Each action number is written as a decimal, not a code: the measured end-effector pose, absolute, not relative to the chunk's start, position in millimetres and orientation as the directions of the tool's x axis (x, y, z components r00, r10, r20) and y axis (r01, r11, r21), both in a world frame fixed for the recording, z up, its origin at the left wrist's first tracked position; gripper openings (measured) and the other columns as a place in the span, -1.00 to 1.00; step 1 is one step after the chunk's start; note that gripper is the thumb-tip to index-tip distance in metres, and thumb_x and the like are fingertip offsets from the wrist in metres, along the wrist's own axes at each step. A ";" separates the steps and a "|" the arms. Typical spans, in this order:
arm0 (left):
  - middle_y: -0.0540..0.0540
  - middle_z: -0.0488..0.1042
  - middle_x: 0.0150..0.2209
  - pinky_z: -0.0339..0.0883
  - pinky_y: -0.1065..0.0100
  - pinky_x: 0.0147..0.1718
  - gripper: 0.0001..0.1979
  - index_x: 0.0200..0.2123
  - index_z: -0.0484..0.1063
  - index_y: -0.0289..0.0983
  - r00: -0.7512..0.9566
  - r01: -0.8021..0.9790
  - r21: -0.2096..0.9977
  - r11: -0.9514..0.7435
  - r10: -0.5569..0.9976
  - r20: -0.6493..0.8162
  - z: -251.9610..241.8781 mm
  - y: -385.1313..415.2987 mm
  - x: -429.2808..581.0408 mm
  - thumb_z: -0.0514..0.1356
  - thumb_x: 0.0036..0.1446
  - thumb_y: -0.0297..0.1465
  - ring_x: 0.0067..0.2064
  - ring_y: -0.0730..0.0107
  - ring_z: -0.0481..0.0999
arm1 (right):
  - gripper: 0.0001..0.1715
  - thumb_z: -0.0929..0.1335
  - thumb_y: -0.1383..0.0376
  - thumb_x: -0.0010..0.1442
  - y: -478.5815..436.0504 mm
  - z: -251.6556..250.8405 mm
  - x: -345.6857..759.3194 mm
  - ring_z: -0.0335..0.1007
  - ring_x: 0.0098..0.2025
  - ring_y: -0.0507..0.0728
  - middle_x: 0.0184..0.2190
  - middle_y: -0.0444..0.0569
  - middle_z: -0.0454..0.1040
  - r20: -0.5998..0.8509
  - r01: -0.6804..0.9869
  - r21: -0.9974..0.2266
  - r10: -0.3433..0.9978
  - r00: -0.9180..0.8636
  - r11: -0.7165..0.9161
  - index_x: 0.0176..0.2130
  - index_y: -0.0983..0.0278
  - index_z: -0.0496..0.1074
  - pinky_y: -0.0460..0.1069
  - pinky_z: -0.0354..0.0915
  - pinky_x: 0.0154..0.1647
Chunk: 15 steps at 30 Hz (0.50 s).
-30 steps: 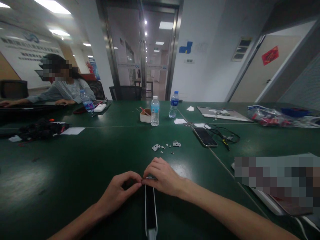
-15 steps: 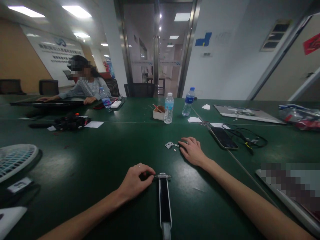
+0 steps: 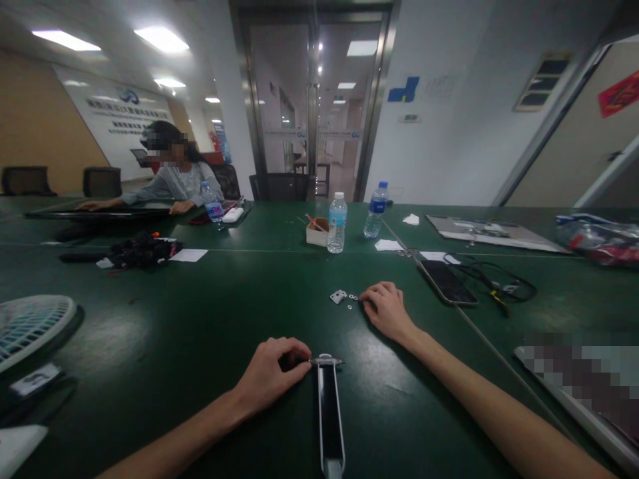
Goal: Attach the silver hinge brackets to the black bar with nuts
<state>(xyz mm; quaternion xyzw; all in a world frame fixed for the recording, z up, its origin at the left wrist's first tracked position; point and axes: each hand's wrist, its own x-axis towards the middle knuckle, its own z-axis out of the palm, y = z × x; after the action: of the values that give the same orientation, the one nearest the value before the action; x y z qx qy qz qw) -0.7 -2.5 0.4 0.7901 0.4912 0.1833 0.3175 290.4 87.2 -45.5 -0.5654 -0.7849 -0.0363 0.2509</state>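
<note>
Beside our right hand (image 3: 387, 311), its grip unclear to us, washers (image 3: 349, 307) lie loose, while our left hand (image 3: 272, 368) pinches the thin rod (image 3: 330, 362) already crossing the frame (image 3: 329, 406).

No text legible with certainty. Wall panel (image 3: 132, 123), left: blue looped logo (image 3: 128, 96) above rows of dark Chinese characters, too blurred to transcribe. Glass door (image 3: 339, 93): small lettering, blue logo. Red paper (image 3: 622, 96): character indistinct. Bottle labels (image 3: 337, 219): unresolved.
</note>
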 end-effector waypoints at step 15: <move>-0.01 0.47 -0.22 0.27 0.29 -0.25 -0.81 -0.16 0.45 -0.19 0.457 0.668 0.673 -0.318 0.889 -0.034 -2.0 -1.8 0.6 0.17 0.15 -0.32 -0.22 0.27 0.41 | -0.85 0.27 0.31 0.14 83.0 -39.6 286.0 0.09 0.00 0.25 -0.16 0.04 0.37 0.442 0.928 -0.209 0.876 -0.191 0.308 -0.30 0.24 0.43 0.14 0.08 -0.03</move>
<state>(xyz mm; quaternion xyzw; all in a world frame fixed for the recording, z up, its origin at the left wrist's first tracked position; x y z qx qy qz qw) 0.6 -1.8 -2.0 0.7929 0.4907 0.1746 0.3164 286.0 83.0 -39.6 -0.5858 -0.7700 -0.0523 0.2474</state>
